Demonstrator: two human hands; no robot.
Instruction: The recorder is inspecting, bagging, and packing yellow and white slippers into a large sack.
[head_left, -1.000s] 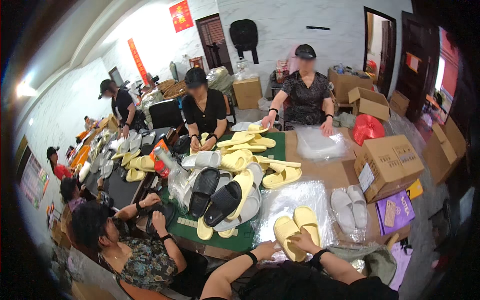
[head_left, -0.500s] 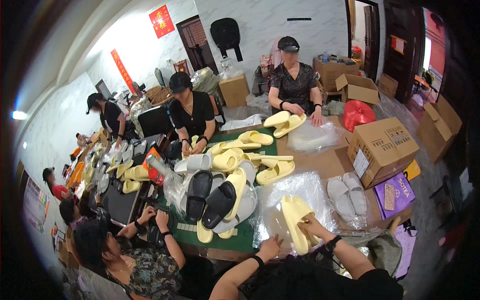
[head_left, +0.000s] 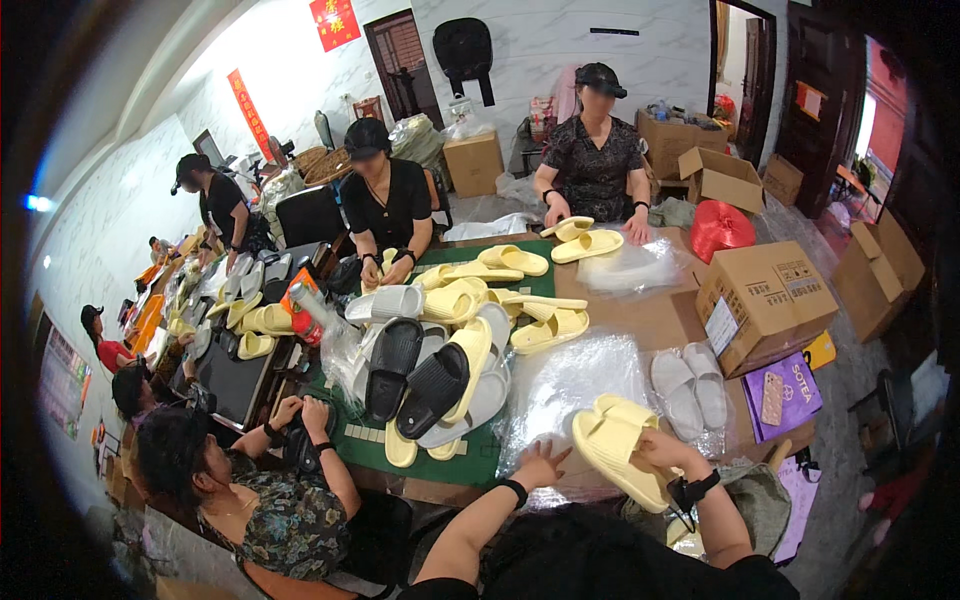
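Note:
A pair of pale yellow slide slippers, stacked together, is held by my right hand around its near side. The slippers tilt above a stack of clear plastic bags. My left hand hovers by the stack's near edge, its fingers spread and nothing in them. Left of the bags lies a heap of slippers: black slippers, grey slippers and yellow slippers. To the right rests a grey pair on clear plastic.
A closed cardboard box stands right, beside a purple bag with a pink phone on it. A red twine roll lies behind. Co-workers sit or stand around the table; one across handles a yellow pair. A grey sack is near my right arm.
My right hand has moved right and turned the yellow pair to a slant. My left hand has spread its fingers. The co-worker across has lowered a yellow pair onto the table.

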